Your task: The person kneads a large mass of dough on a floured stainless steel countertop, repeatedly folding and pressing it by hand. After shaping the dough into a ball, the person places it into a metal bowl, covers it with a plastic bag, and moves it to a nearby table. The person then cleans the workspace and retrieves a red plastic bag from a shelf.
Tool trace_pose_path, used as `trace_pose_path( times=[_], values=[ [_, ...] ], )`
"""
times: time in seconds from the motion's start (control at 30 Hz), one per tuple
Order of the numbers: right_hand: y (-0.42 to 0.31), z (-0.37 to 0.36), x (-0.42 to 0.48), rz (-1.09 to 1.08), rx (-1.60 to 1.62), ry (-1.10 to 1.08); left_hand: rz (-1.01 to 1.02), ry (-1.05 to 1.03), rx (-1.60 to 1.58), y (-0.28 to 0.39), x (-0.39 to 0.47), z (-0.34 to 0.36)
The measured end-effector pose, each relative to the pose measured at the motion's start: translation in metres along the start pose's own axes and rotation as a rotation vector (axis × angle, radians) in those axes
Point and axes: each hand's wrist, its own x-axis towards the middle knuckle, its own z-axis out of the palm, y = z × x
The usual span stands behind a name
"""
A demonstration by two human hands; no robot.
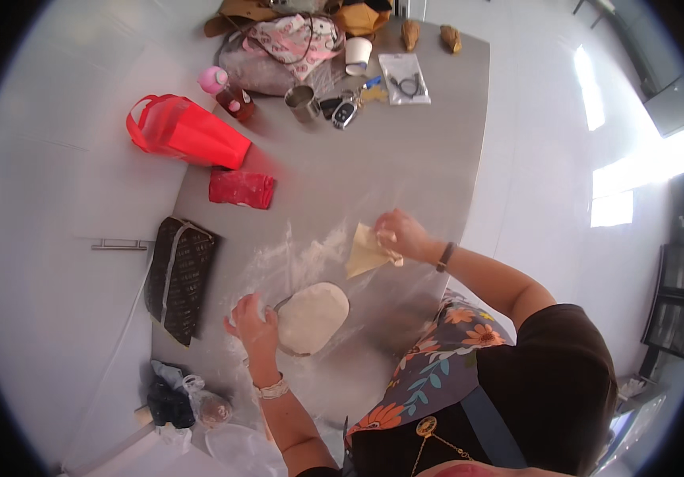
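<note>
A flattened oval of pale dough (313, 318) lies on the floured metal tabletop (419, 161) before me. Just left of it is my left hand (253, 327), fingers apart and curved, with nothing visible in them. To the upper right, my right hand (402, 234) grips a pale yellow, limp sheet (365, 251), perhaps cloth. Its gathered part is under my fingers, and a flat corner spreads towards the dough. White flour (318, 253) is smeared over the surface between the hands.
A folded red packet (241, 189), a red bag (193, 134) and a dark patterned pouch (181, 277) lie along the left side. Farther off are a pink-capped bottle (227, 93), a metal cup (302, 103), keys (345, 112) and a paper cup (358, 56). Plastic bags (207, 405) sit lower left.
</note>
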Motion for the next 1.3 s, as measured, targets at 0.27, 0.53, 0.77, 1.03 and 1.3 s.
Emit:
trace_pose_path(
  times=[0.27, 0.53, 0.77, 1.03, 1.3],
  values=[
    [0.098, -0.1, 0.209, -0.117, -0.756, 0.318, 0.132, 0.007, -0.354, 0.14, -0.014, 0.046],
    [0.133, -0.116, 0.29, -0.522, -0.941, -0.187, -0.321, 0.152, -0.678, 0.209, -0.003, 0.094],
    [0.129, -0.115, 0.305, -0.387, -0.75, -0.234, -0.383, 0.123, -0.597, 0.262, 0.059, 0.073],
    [0.038, -0.251, 0.431, -0.394, -0.096, -0.041, -0.474, 0.161, -0.589, 0.269, 0.062, 0.086],
    [0.04, -0.283, 0.575, -0.433, -0.089, 0.316, -0.448, 0.166, -0.619, 0.278, 0.067, 0.092]
  ],
)
